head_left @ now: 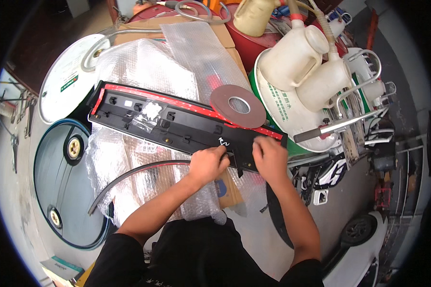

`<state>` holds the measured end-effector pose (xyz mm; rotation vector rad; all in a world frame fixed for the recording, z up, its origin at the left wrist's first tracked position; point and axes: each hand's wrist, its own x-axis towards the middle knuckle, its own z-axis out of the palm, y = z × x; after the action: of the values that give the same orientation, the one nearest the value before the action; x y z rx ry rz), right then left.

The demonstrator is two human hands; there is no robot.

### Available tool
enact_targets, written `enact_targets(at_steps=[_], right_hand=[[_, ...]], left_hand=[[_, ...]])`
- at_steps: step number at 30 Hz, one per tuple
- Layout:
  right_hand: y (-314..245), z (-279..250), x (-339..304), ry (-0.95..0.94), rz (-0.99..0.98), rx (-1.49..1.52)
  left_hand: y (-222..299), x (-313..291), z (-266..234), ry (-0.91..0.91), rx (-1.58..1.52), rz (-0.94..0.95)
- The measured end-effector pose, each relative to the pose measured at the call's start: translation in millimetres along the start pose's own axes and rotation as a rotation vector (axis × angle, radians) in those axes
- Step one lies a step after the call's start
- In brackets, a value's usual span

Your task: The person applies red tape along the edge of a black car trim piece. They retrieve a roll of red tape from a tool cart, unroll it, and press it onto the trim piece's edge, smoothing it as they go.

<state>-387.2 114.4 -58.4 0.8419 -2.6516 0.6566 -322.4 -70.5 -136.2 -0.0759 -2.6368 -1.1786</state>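
Observation:
A long black plastic trim panel (203,131) lies back side up, with clips along it and red-backed tape (165,100) along its far edge and ends. My left hand (207,165) is closed at the panel's near edge, where a dark curved rubber strip (129,175) runs in under its fingers. My right hand (271,158) bends over the panel's right end, fingers curled together; whatever they hold is hidden. A roll of brown-red tape (220,100) rests on the panel's far edge, left of my right hand. A clear bag of small white pieces (151,112) lies on the panel.
Bubble wrap (187,48) and cardboard (232,191) spread beneath the panel. White-topped drums (64,91) stand around, the right one bearing pale plastic jugs (292,62). A metal handle with a black grip (307,135) reaches in from the right. A blue-rimmed drum (48,186) stands at left.

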Motion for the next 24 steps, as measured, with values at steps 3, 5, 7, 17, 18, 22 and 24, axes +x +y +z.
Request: enact_targets(at_steps=[3,5,7,17,18,22,24], right_hand=[[20,7,-25,-0.188,0.008,0.001],[27,8,-19,-0.097,-0.061,-0.017],[33,12,-2,-0.006,-0.158,-0.022],[56,49,69,-0.255,-0.391,0.174],[57,49,72,-0.259,-0.399,0.231],[63,49,72,-0.291,-0.423,0.229],[66,52,71,-0.277,-0.431,0.229]], left_hand=[[12,-1,6,0.009,0.072,0.009],[17,0,12,0.054,0.146,0.061],[21,1,19,0.163,0.245,0.180],[14,14,34,0.408,0.053,-0.185],[6,23,32,0.359,-0.225,-0.398],[1,56,20,0.211,-0.809,-0.696],[2,63,22,0.206,-0.965,-0.734]])
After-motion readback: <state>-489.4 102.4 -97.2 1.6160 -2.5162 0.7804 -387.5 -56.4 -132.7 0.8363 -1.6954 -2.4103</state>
